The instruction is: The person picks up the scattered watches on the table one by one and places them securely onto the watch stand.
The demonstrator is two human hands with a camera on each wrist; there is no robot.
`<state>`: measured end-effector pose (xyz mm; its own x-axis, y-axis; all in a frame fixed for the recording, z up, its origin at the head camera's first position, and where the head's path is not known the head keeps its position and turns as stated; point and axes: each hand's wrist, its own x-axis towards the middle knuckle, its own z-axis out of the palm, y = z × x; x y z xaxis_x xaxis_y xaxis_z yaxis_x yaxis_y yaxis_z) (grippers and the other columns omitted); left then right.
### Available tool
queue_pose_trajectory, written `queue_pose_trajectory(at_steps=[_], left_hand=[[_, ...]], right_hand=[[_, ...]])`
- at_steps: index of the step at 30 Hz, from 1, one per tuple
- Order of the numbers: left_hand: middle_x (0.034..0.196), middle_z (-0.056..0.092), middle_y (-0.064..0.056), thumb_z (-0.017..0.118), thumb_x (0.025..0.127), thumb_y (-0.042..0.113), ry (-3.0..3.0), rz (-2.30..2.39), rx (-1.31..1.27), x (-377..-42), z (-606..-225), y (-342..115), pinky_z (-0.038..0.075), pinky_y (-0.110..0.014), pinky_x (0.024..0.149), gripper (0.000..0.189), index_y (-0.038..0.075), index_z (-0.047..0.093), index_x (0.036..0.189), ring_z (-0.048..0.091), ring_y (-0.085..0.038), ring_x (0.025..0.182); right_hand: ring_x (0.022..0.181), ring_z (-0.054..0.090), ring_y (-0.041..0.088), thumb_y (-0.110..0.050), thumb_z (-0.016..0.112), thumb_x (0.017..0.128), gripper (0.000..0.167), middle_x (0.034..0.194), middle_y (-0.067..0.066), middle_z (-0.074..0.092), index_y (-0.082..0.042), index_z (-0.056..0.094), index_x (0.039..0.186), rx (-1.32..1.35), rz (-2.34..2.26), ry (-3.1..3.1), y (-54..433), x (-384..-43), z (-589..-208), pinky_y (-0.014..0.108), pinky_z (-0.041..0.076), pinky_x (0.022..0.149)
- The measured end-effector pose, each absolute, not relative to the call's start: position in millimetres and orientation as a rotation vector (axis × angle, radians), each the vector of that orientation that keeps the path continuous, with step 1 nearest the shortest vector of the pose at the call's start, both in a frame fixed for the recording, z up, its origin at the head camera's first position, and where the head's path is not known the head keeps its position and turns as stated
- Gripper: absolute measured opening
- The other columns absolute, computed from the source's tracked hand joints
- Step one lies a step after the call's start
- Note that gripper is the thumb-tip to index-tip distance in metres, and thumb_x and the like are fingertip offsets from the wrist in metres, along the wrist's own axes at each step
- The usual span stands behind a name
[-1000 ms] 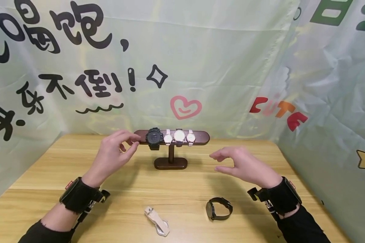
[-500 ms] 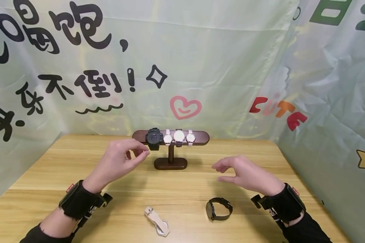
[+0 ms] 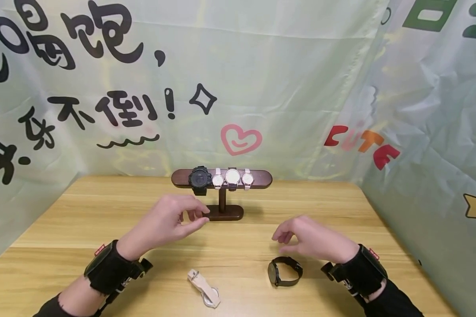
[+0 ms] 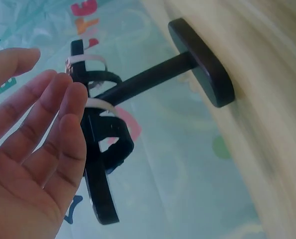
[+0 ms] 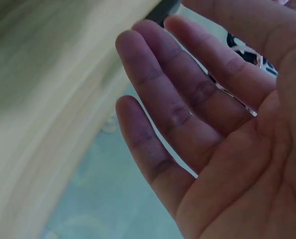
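Observation:
My left hand (image 3: 170,220) hovers in front of the base of a dark wooden watch stand (image 3: 222,213), fingers loosely bent with nothing in them. In the left wrist view the palm of that hand (image 4: 38,144) faces the camera, the stand behind it. My right hand (image 3: 311,240) hangs just above a black watch (image 3: 285,271) that lies on its side with its strap closed in a loop. Its fingers hold nothing. Left of that watch lies a white-strapped watch (image 3: 204,288). On the stand's bar sit a large black watch (image 3: 200,178) and several lighter-faced watches (image 3: 232,177).
A light wooden table (image 3: 246,251) carries everything. Behind it and along the right side hangs a pale printed cloth (image 3: 301,88). A black band with a camera is strapped round each wrist (image 3: 113,268).
My left hand has come away from the left end of the stand's bar, moving down and to the right. The right hand has lowered toward the looped black watch.

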<state>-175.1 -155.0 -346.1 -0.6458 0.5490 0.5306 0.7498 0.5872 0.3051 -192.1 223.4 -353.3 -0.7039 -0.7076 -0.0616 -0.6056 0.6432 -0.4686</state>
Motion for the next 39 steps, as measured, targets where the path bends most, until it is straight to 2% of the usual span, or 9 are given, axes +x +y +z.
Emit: queue_pose_trajectory(at_steps=[4, 13, 26, 32, 39], left_hand=[[0.087, 0.075, 0.012, 0.084, 0.094, 0.021, -2.471, -0.704, -1.079, -174, -349, -151, 0.054, -0.016, 0.06, 0.013, 0.018, 0.08, 0.106, 0.064, 0.003, 0.076], [0.09, 0.074, 0.013, 0.082, 0.096, 0.025, -2.502, -0.688, -1.143, -172, -355, -145, 0.053, -0.014, 0.064, 0.015, 0.02, 0.079, 0.11, 0.066, -0.001, 0.08], [0.095, 0.075, 0.012, 0.082, 0.096, 0.029, -2.555, -0.683, -1.172, -169, -361, -140, 0.052, -0.013, 0.065, 0.022, 0.02, 0.079, 0.115, 0.067, -0.002, 0.08], [0.097, 0.075, 0.012, 0.082, 0.096, 0.029, -2.59, -0.677, -1.178, -168, -364, -137, 0.052, -0.014, 0.067, 0.023, 0.02, 0.079, 0.117, 0.067, -0.003, 0.082], [0.096, 0.074, 0.01, 0.083, 0.095, 0.029, -2.62, -0.7, -1.168, -167, -366, -135, 0.049, -0.013, 0.062, 0.023, 0.02, 0.079, 0.116, 0.066, -0.006, 0.076]], right_hand=[[0.088, 0.07, -0.002, -0.015, 0.085, 0.093, 0.014, 0.101, -0.006, 0.08, -0.014, 0.08, 0.107, -1.068, -0.626, 2.571, 218, -191, -357, 0.028, 0.066, 0.082], [0.082, 0.068, -0.005, -0.011, 0.086, 0.091, 0.011, 0.095, -0.01, 0.078, -0.017, 0.08, 0.099, -1.089, -0.653, 2.507, 214, -191, -365, 0.019, 0.061, 0.074], [0.075, 0.064, -0.007, -0.003, 0.083, 0.092, 0.017, 0.088, -0.01, 0.077, -0.02, 0.08, 0.092, -1.13, -0.644, 2.489, 210, -193, -376, 0.017, 0.06, 0.07], [0.074, 0.061, -0.008, -0.008, 0.082, 0.095, 0.013, 0.087, -0.013, 0.075, -0.02, 0.08, 0.092, -1.183, -0.61, 2.522, 208, -195, -378, 0.016, 0.058, 0.069], [0.073, 0.057, -0.008, -0.012, 0.081, 0.096, 0.013, 0.084, -0.016, 0.072, -0.021, 0.077, 0.089, -1.222, -0.61, 2.566, 206, -195, -378, 0.016, 0.055, 0.067]])
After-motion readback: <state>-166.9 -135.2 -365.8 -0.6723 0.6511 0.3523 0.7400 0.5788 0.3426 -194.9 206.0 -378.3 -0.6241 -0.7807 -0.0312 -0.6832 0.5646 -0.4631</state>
